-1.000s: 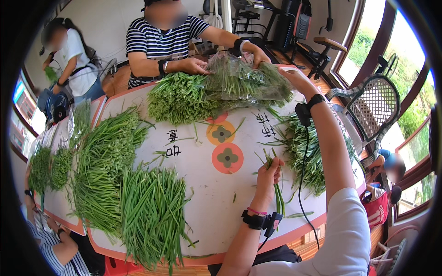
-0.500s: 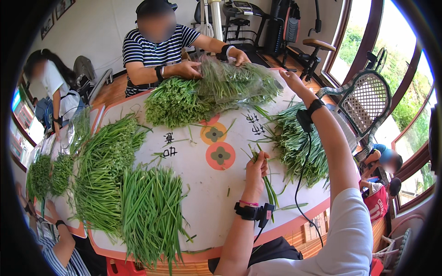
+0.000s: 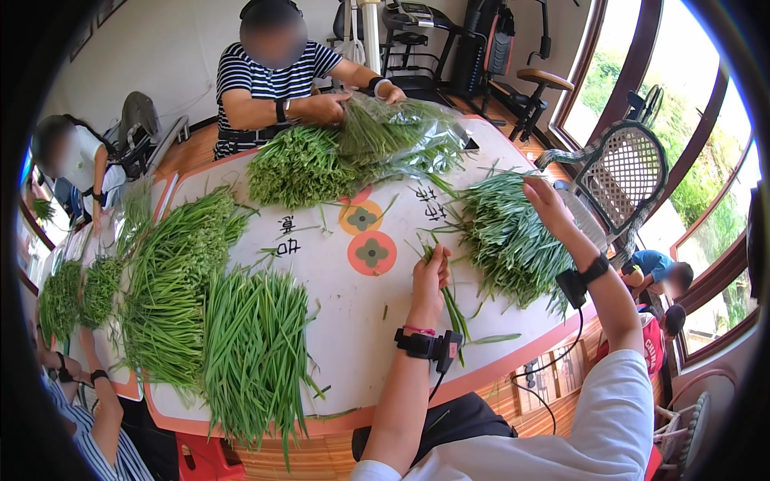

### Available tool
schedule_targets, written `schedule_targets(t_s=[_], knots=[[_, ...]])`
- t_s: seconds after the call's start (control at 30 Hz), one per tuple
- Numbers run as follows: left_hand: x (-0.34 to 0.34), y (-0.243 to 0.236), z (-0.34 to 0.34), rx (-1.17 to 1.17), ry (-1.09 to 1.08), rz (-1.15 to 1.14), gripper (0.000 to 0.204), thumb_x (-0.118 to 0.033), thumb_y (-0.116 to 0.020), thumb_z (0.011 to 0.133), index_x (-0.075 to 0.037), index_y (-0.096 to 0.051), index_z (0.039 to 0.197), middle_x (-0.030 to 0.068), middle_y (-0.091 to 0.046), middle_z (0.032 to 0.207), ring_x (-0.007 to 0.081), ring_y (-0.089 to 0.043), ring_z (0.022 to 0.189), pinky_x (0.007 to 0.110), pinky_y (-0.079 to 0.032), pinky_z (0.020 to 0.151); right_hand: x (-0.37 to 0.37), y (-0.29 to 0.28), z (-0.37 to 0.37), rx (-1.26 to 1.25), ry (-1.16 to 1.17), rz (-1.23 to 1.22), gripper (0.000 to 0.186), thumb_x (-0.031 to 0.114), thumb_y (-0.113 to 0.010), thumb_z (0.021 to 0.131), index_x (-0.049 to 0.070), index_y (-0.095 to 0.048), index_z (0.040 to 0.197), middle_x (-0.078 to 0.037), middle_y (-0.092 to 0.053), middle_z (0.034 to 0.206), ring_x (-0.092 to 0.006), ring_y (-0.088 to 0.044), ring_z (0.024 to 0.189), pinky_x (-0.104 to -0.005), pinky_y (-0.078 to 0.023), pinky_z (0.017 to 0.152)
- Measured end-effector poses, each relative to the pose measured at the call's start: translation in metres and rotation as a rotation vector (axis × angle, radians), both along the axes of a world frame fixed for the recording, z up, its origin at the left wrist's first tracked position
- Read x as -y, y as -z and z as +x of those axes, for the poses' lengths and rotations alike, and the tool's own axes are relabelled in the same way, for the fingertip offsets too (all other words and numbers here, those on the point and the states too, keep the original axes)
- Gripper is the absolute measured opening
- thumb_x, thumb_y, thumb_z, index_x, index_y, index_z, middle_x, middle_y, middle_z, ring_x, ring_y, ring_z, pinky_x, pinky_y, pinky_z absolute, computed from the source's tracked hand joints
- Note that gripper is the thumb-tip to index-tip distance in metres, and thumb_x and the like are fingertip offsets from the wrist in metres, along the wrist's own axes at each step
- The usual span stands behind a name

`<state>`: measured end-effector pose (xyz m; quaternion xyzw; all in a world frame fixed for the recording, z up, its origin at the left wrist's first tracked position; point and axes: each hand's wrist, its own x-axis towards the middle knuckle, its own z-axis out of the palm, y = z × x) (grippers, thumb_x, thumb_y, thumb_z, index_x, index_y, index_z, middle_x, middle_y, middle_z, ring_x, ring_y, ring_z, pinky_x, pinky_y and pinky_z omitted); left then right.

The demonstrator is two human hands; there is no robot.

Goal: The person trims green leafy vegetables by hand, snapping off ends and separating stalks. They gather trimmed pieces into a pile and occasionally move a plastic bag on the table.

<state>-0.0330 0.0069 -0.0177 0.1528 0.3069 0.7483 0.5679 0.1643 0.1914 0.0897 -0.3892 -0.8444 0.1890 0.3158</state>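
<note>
My left hand is closed round a few green chives, which hang down past its right side over the table. My right hand is above the upper right edge of a thick pile of chives, fingers stretched out and nothing visible in them; whether it touches the pile I cannot tell. A large heap of chives lies at the front left, beside a longer heap.
Across the table, a co-worker in a striped shirt handles a clear plastic bag over a bundle of greens. Other people work at the left. A wicker chair stands beyond the right edge; a black cable hangs from my right wrist.
My right hand has drawn back from the table's far right edge toward me, down to the right-hand pile. My left hand keeps its chives. The co-worker's right-side hand and bag have shifted left.
</note>
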Motion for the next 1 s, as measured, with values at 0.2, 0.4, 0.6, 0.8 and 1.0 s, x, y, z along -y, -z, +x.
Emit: schedule_targets(t_s=[0.2,0.4,0.6,0.8,1.0], knots=[[0.001,-0.003,0.002,-0.019,-0.009,-0.011,0.028,-0.034,-0.057,0.095,-0.007,-0.057,0.084,-0.0102,-0.024,0.058,0.0028,-0.02,0.047,0.021,-0.016,0.043,0.043,0.023,0.038,-0.124,-0.009,-0.104,0.04,0.033,-0.055,0.095,0.002,-0.055,0.12,-0.014,-0.06,0.112,-0.0242,-0.058,0.106,-0.0333,-0.044,0.091],[-0.002,0.001,0.002,-0.019,-0.026,0.02,0.028,-0.035,-0.057,0.094,-0.008,-0.058,0.084,-0.0098,-0.023,0.058,0.0029,-0.02,0.049,0.021,-0.015,0.044,0.087,0.006,0.051,0.091,-0.067,0.209,0.028,0.012,-0.068,0.081,0.003,-0.06,0.106,-0.016,-0.062,0.102,-0.0344,-0.059,0.098,-0.0379,-0.047,0.085],[-0.007,0.011,0.002,0.029,-0.085,0.148,0.024,-0.033,-0.055,0.095,-0.012,-0.056,0.084,-0.002,-0.052,0.079,0.0067,-0.044,0.065,0.024,-0.038,0.057,0.061,0.001,0.051,0.286,-0.1,0.252,0.016,0.007,-0.07,0.073,0.006,-0.066,0.089,-0.011,-0.062,0.088,-0.0321,-0.059,0.088,-0.041,-0.047,0.078],[-0.002,0.009,-0.004,0.091,0.017,0.186,0.024,-0.035,-0.052,0.096,-0.013,-0.053,0.085,-0.0031,-0.047,0.074,0.0051,-0.038,0.058,0.02,-0.033,0.054,0.015,0.016,0.023,0.39,-0.077,0.307,0.02,0.013,-0.071,0.072,0.011,-0.069,0.091,-0.009,-0.062,0.09,-0.0299,-0.058,0.092,-0.0402,-0.048,0.08],[-0.003,0.006,-0.003,0.01,0.001,0.135,0.029,-0.039,-0.051,0.096,-0.012,-0.051,0.086,-0.0066,-0.033,0.062,0.0043,-0.025,0.049,0.021,-0.021,0.044,-0.025,0.039,-0.011,0.55,-0.048,0.337,0.028,0.015,-0.077,0.066,0.013,-0.069,0.093,-0.008,-0.06,0.097,-0.0306,-0.054,0.102,-0.0406,-0.047,0.084]])
